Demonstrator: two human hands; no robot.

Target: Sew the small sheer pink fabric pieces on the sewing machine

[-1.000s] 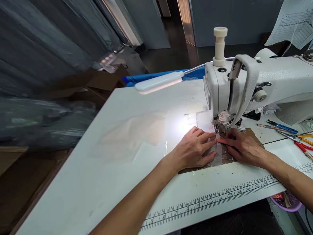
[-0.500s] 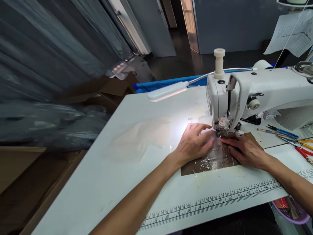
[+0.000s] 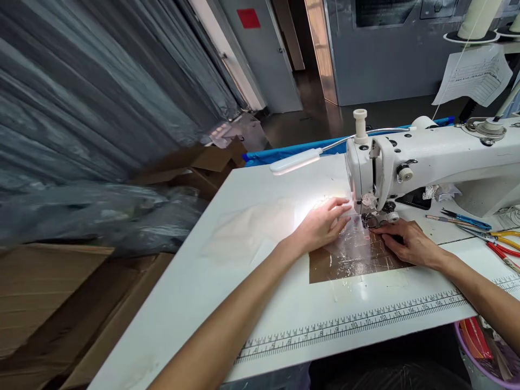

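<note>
A piece of sheer whitish fabric (image 3: 356, 241) lies below the needle area of a white sewing machine (image 3: 359, 168), over a shiny brown sheet (image 3: 331, 271). My left hand (image 3: 323, 221) rests on the fabric's left side, fingers stretched out and apart, just left of the presser foot (image 3: 364, 219). On the other side, my right hand (image 3: 412, 244) has its index finger and thumb at the fabric's right edge, close to the foot. Its remaining fingers curl under and are partly hidden. Glare from the lamp (image 3: 296, 161) washes out cloth near my left fingers.
Pale sheer pieces (image 3: 247, 230) lie left on the white table (image 3: 182, 303). Blue tweezers (image 3: 467, 219), yellow-handled scissors (image 3: 506, 236) and a red-handled tool (image 3: 501, 254) lie right. A printed ruler (image 3: 353, 325) runs along the front edge; cardboard boxes (image 3: 52, 292) stand left.
The head view has shifted, so the scene sits differently in the frame. Both hands stay beside the presser foot; my right fingers appear slightly farther right of it.
</note>
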